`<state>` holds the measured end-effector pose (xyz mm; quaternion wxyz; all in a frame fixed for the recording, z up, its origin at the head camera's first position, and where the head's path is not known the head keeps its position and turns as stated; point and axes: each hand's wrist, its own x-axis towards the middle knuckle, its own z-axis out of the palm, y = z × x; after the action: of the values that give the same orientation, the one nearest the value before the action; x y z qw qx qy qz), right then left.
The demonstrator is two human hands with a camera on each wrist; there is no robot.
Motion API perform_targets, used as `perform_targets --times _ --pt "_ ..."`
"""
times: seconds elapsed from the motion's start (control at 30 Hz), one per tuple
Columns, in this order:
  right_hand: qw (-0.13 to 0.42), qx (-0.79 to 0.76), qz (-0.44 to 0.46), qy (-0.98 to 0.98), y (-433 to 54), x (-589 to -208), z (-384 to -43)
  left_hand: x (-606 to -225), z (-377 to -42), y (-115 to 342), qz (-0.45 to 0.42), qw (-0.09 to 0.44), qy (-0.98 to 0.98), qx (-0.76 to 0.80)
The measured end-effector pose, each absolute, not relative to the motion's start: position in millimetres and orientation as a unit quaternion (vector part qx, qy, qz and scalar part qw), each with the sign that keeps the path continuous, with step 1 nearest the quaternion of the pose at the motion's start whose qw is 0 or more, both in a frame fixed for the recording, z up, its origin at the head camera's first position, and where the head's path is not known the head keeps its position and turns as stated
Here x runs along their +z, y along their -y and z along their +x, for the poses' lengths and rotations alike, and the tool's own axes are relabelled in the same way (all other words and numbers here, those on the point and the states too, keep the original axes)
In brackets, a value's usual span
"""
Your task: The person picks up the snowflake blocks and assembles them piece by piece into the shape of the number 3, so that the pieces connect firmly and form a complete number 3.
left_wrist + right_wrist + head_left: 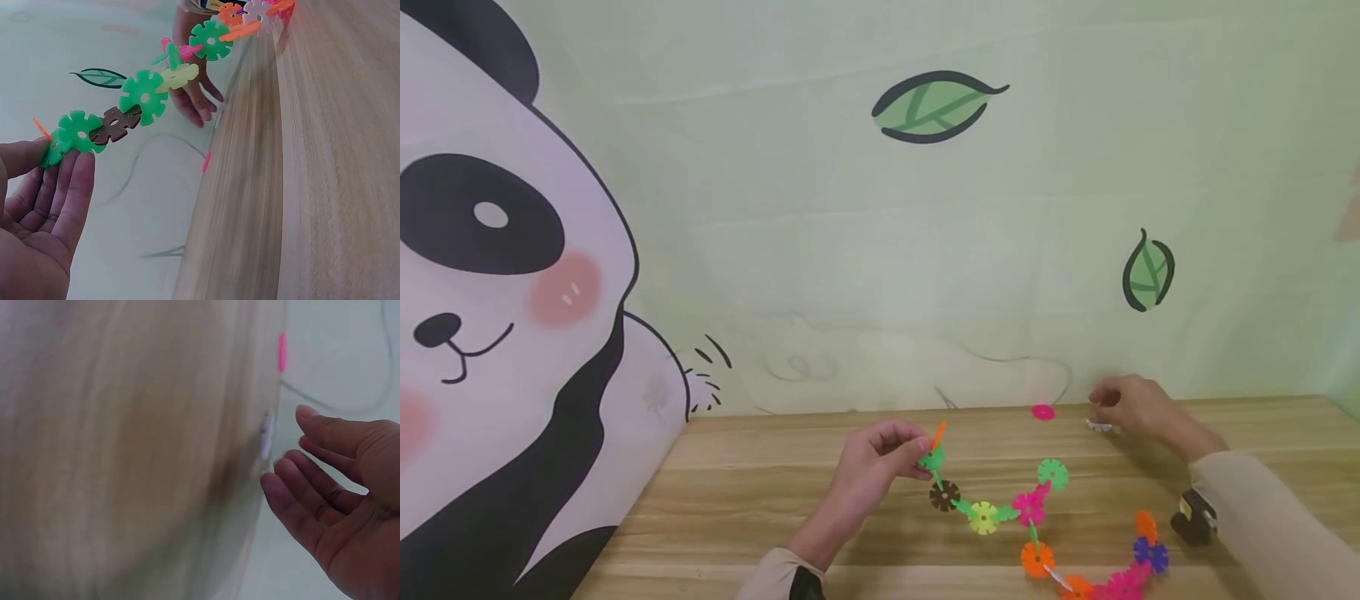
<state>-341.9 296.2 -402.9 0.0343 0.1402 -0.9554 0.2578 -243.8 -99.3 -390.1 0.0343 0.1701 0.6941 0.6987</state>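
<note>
My left hand pinches a green slotted flower disc between thumb and fingers, at one end of a long chain of interlocked plastic discs. An orange disc stands edge-up out of that green one. From there the chain runs through a brown disc, a yellow disc and a pink disc, where a green disc branches off. Over a loose white disc at the table's back hovers my right hand, its relaxed fingers spread apart and holding nothing.
Also loose at the back of the wooden table lies a pink disc. The chain's far part, with an orange disc and a blue disc, curves along the front right. Behind hangs a pale green cloth with a printed panda.
</note>
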Motion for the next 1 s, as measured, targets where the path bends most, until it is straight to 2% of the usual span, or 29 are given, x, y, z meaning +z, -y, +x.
perform_targets --times 0.3,0.73,1.0 --pt "-0.001 0.255 0.13 0.958 -296 -408 -342 -390 -244 100 0.169 0.035 -0.694 0.699" --pt "0.045 0.288 0.145 0.946 -293 -415 -336 -391 -243 100 0.17 0.033 -0.697 0.696" --pt "0.056 0.375 0.179 0.908 -246 -370 -320 -390 -244 100 0.17 0.03 -0.697 0.696"
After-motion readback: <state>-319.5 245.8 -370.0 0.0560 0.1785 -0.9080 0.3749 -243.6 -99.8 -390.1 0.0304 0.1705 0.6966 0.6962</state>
